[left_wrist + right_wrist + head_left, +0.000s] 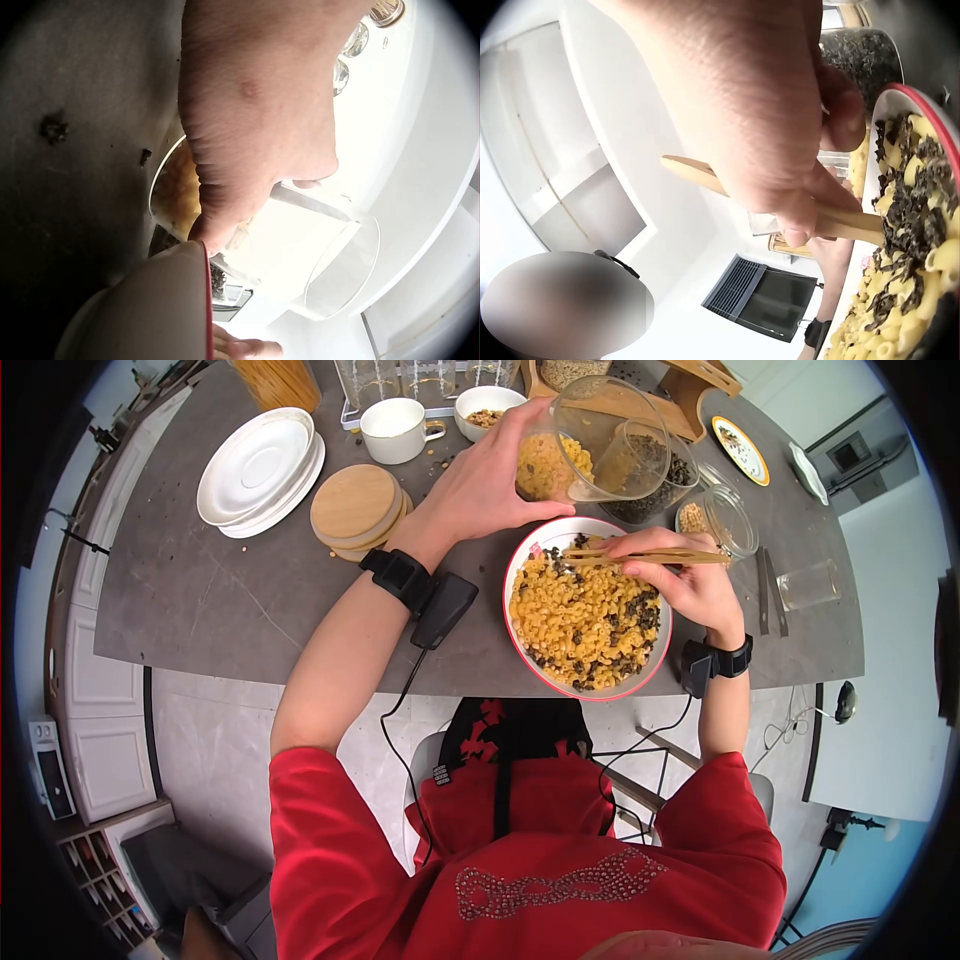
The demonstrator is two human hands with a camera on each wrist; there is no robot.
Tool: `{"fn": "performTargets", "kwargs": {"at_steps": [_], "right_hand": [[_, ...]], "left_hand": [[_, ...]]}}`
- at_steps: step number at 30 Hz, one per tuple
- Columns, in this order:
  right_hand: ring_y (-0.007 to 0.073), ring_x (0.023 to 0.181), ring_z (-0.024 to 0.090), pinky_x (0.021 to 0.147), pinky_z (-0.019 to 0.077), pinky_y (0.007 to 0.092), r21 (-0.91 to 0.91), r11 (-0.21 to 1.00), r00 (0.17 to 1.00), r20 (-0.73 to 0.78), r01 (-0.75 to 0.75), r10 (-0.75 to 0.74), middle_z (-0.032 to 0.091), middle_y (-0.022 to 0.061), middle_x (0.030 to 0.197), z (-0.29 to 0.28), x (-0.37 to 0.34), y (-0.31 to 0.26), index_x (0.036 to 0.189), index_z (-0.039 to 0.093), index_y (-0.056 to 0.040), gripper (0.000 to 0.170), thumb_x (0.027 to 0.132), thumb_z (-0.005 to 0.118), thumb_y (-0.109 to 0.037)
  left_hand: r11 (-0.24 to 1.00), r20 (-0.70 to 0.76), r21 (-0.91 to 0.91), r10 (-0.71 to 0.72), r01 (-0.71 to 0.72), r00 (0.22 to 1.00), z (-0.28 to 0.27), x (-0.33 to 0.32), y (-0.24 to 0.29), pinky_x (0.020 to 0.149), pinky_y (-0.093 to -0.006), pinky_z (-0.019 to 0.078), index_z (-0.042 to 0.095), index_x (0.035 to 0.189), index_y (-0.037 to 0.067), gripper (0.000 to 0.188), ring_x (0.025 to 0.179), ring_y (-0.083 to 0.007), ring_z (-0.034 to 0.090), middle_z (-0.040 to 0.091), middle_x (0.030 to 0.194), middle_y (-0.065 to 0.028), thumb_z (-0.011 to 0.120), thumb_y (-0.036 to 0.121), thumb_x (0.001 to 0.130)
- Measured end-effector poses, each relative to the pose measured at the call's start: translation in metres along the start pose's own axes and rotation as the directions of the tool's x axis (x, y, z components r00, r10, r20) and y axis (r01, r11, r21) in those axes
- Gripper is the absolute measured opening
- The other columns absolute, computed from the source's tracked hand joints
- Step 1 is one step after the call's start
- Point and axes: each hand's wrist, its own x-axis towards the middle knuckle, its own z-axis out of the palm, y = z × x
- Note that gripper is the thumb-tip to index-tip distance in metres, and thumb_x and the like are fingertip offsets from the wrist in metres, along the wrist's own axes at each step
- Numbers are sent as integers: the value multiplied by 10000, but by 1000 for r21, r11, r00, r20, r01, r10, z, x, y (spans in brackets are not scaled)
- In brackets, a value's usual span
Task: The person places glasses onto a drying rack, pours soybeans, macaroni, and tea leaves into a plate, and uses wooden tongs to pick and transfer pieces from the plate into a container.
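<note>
A white bowl with a red rim holds yellow macaroni mixed with dark dried leaves. My right hand pinches wooden tongs at the bowl's upper right, their tips down among the macaroni and leaves. Beyond the bowl, my left hand grips a clear glass jar, which lies tilted with its mouth toward the right. Behind it stands a container of macaroni. In the left wrist view the left hand hides part of the jar.
Stacked white plates, round wooden coasters and a white cup stand left of the bowl. On the right are a jar of dark leaves, an open jar on its side, dark metal tongs and a glass.
</note>
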Motion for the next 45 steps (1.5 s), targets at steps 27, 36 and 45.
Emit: {"fn": "performTargets", "kwargs": {"at_steps": [27,36,45], "right_hand": [[238,971,752,875,593,365,119,992,990,-141,37,-20,787,147,1089,-4,-6,0,1095,741,32,162,966,720,-65],[278,1045,755,920,583,381,-4,1000,1000,-8,-24,24,785,167,1101,-3,-3,-1,1076,737,23,177,961,727,-110],[252,927,773,818,598,342,-14,998,998,-17,56,-56,790,119,1068,2,1,-1,1075,739,-13,155,949,740,-102]], "left_hand": [[999,41,-20,-50,51,998,0,-2,1,1140,-474,470,297,1556,48,1141,1363,-381,559,527,1485,-235,955,461,719],[998,41,-21,-61,62,997,1,-2,0,1070,-503,511,293,1577,125,1134,1329,-435,562,490,1519,-238,926,497,713],[1000,23,-4,-26,26,999,1,0,-1,1137,-469,465,298,1559,48,1153,1363,-376,557,528,1488,-222,960,460,710]]}}
